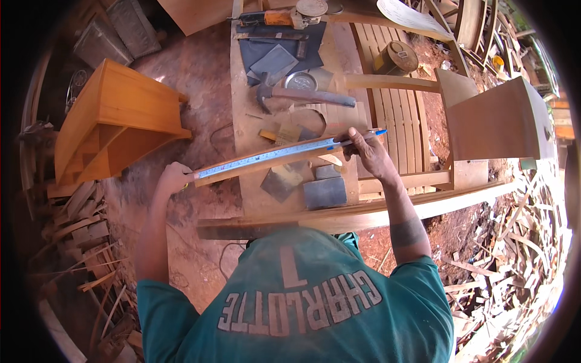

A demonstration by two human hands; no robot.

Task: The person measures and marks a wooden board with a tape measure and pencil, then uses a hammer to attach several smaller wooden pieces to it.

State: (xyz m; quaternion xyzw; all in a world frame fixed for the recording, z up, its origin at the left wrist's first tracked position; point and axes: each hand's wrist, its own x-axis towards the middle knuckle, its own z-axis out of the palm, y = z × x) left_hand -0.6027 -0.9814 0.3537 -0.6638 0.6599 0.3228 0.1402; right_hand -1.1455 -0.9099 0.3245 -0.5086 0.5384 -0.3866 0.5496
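Observation:
A narrow wooden strip lies slanted across the workbench with a measuring tape stretched along its top. My left hand grips the strip's left end together with the tape. My right hand pins the tape to the strip's right end and holds a blue pen between its fingers. Pieces of sandpaper lie on the bench just below the strip.
A hammer, a round metal tin and dark sheets lie further back on the bench. A slatted wooden chair part stands to the right, an orange wooden stool to the left. Offcuts cover the ground on both sides.

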